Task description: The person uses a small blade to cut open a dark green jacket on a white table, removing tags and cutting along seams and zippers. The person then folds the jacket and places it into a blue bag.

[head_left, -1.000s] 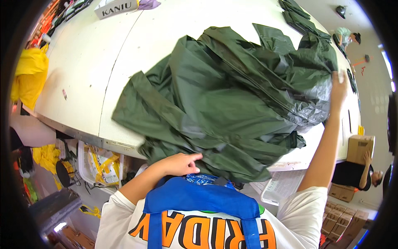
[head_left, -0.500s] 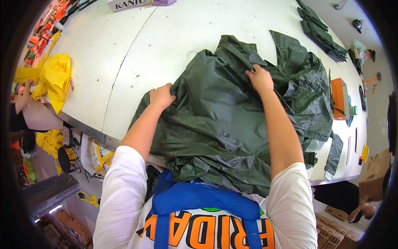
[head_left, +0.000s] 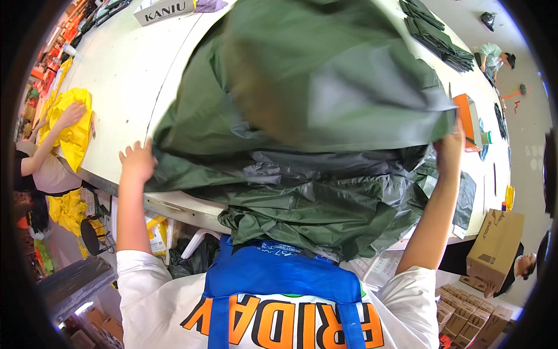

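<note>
A large piece of thin, glossy dark green waterproof fabric (head_left: 203, 128) billows over the table in front of me. Its raised upper part is smeared by motion, and I cannot tell what kind of article it is. At its left edge, my left hand (head_left: 137, 163) pinches the fabric beside the thumb, the other fingers loosely spread. On the far side, my right hand (head_left: 451, 148) is closed on the raised right corner, partly covered by it. Crumpled dark green folds (head_left: 325, 215) lie below, hanging over the table's near edge against my blue apron (head_left: 279, 273).
Folded dark green pieces (head_left: 439, 43) are stacked at the far right, near an orange box (head_left: 467, 122). A grey-white box (head_left: 164, 10) stands at the back. Left, another person's hand (head_left: 72, 114) handles yellow fabric (head_left: 72, 136). At right, someone carries a carton (head_left: 494, 244).
My hands have moved apart, left hand leftward and right hand rightward, spreading the green fabric and lifting it into a billow. At right, the carton has come further into view.
</note>
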`<state>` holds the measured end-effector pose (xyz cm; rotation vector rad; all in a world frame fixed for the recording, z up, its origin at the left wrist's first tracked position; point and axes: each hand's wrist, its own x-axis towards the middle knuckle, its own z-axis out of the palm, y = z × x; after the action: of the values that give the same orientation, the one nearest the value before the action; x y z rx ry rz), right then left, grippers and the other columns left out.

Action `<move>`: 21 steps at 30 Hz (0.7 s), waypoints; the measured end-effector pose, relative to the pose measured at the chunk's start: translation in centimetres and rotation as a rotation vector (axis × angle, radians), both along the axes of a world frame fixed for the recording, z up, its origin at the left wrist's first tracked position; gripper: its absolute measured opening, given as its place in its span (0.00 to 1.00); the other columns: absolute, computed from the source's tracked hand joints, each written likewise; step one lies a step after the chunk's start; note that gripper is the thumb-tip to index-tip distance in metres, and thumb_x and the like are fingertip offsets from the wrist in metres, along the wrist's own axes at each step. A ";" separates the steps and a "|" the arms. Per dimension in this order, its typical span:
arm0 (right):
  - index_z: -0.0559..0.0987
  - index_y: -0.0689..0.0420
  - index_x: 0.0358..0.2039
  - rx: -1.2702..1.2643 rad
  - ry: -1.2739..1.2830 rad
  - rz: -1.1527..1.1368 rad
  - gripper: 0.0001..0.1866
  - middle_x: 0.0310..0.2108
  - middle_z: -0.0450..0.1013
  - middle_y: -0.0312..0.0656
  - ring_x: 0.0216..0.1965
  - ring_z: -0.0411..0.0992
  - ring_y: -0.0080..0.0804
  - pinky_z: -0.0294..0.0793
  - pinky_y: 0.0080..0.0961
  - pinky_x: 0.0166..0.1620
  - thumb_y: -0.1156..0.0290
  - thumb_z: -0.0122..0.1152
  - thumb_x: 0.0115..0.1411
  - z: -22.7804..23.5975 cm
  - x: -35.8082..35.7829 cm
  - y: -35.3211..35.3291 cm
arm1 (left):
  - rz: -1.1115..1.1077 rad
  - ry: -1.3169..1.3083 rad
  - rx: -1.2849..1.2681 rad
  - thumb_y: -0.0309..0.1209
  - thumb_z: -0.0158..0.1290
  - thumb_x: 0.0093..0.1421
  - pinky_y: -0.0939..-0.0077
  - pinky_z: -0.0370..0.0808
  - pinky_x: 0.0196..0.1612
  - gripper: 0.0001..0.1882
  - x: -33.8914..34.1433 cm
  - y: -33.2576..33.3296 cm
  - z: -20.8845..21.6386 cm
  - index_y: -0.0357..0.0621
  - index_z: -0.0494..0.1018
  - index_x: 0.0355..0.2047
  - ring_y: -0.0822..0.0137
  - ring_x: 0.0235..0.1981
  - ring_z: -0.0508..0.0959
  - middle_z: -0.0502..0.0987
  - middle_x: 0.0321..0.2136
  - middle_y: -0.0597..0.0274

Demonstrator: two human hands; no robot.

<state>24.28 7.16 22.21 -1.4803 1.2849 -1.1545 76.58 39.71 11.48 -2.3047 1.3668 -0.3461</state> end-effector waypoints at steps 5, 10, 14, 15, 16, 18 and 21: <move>0.75 0.61 0.36 0.001 0.336 0.326 0.08 0.24 0.71 0.30 0.25 0.63 0.15 0.64 0.17 0.30 0.73 0.60 0.57 -3.5 5.2 5.5 | -0.231 1.663 0.213 0.39 0.53 0.60 0.69 0.74 0.46 0.23 -12.0 -6.7 -0.3 0.47 0.69 0.54 0.61 0.40 0.79 0.78 0.44 0.56; 0.74 0.61 0.34 0.021 0.620 0.412 0.10 0.17 0.67 0.39 0.21 0.60 0.21 0.63 0.21 0.28 0.70 0.63 0.54 -1.9 7.9 8.8 | 0.545 2.864 -0.431 0.33 0.54 0.59 0.57 0.72 0.50 0.25 -19.6 -12.1 -5.7 0.42 0.64 0.56 0.58 0.46 0.75 0.74 0.46 0.51; 0.74 0.62 0.33 0.130 0.692 0.538 0.10 0.16 0.66 0.40 0.21 0.60 0.22 0.63 0.22 0.27 0.69 0.62 0.55 -0.4 7.3 9.1 | 0.064 2.354 -1.234 0.26 0.52 0.57 0.58 0.73 0.50 0.21 -17.1 -14.3 3.1 0.41 0.64 0.51 0.60 0.48 0.73 0.72 0.45 0.58; 0.74 0.63 0.33 0.206 0.643 0.621 0.11 0.17 0.66 0.39 0.21 0.60 0.22 0.63 0.22 0.27 0.69 0.62 0.55 -0.7 7.1 8.8 | -0.140 2.241 -1.277 0.25 0.51 0.58 0.62 0.74 0.51 0.23 -16.9 -15.3 6.2 0.41 0.59 0.53 0.61 0.49 0.73 0.70 0.47 0.58; 0.74 0.63 0.33 0.276 0.587 0.715 0.11 0.17 0.66 0.37 0.21 0.60 0.21 0.62 0.23 0.27 0.69 0.61 0.55 -0.7 7.1 8.7 | -0.434 2.195 -1.202 0.24 0.49 0.59 0.65 0.73 0.51 0.26 -16.9 -16.5 9.2 0.41 0.55 0.56 0.62 0.50 0.72 0.69 0.48 0.56; 0.72 0.62 0.30 0.521 0.380 0.843 0.11 0.20 0.65 0.28 0.19 0.57 0.18 0.60 0.19 0.24 0.66 0.59 0.58 -1.3 8.6 8.7 | -0.774 1.475 -1.051 0.29 0.52 0.59 0.68 0.69 0.53 0.32 -16.3 -20.9 11.0 0.39 0.52 0.62 0.62 0.52 0.70 0.67 0.51 0.50; 0.69 0.52 0.27 0.824 0.002 0.705 0.10 0.17 0.55 0.23 0.14 0.49 0.09 0.45 0.12 0.16 0.65 0.58 0.60 -4.3 10.3 8.8 | -0.567 1.220 -0.922 0.36 0.54 0.59 0.67 0.68 0.53 0.27 -15.6 -24.5 8.1 0.37 0.62 0.56 0.59 0.52 0.69 0.67 0.52 0.49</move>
<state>34.53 15.94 17.89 -1.1242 0.9237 -0.1141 61.03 15.17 19.57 -2.8973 2.9579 0.5241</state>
